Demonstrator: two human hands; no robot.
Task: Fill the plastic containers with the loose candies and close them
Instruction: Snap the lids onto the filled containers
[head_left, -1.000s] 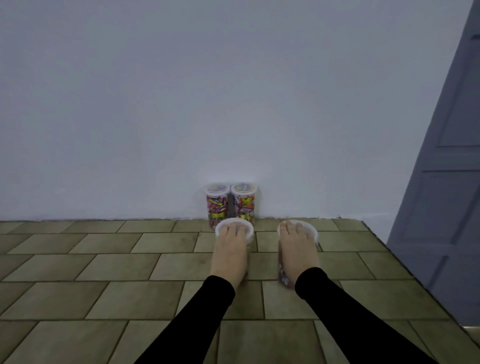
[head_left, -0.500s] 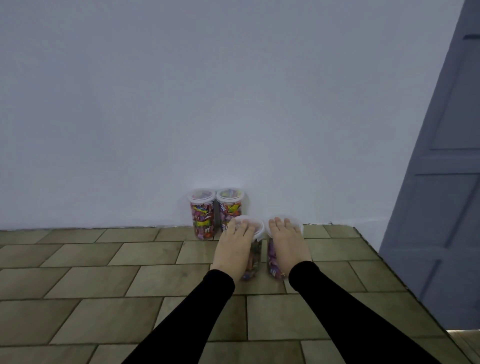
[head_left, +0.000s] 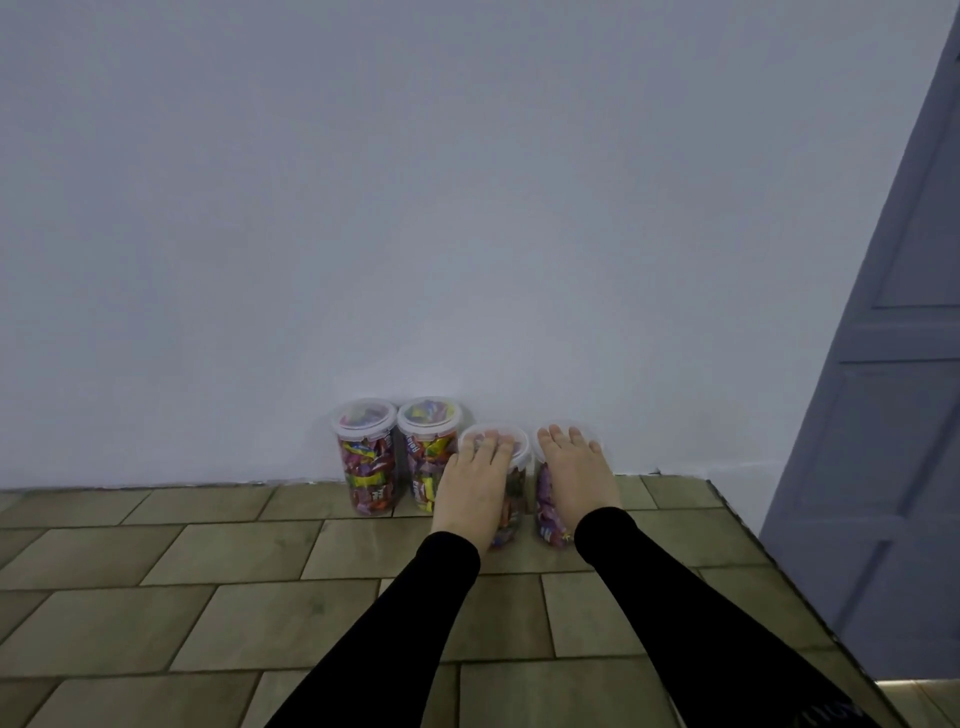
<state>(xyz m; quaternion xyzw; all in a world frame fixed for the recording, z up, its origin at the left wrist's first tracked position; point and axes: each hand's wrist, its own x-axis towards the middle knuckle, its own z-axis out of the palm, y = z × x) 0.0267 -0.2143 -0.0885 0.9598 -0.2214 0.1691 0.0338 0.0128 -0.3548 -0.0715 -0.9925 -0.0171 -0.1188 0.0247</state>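
While the left hand (head_left: 475, 486) and right hand (head_left: 576, 480) lie flat-fingered on two lidded tubs, partly hiding them, two candy-filled tubs (head_left: 397, 457) stand against the wall (head_left: 467, 208).

Four clear plastic lidded containers filled with colourful wrapped candies (head_left: 364, 457) are counted, and two hands (head_left: 475, 480) are seen.

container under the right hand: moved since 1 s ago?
Yes. The right-hand container has slid toward the wall, closing on the two parked containers.
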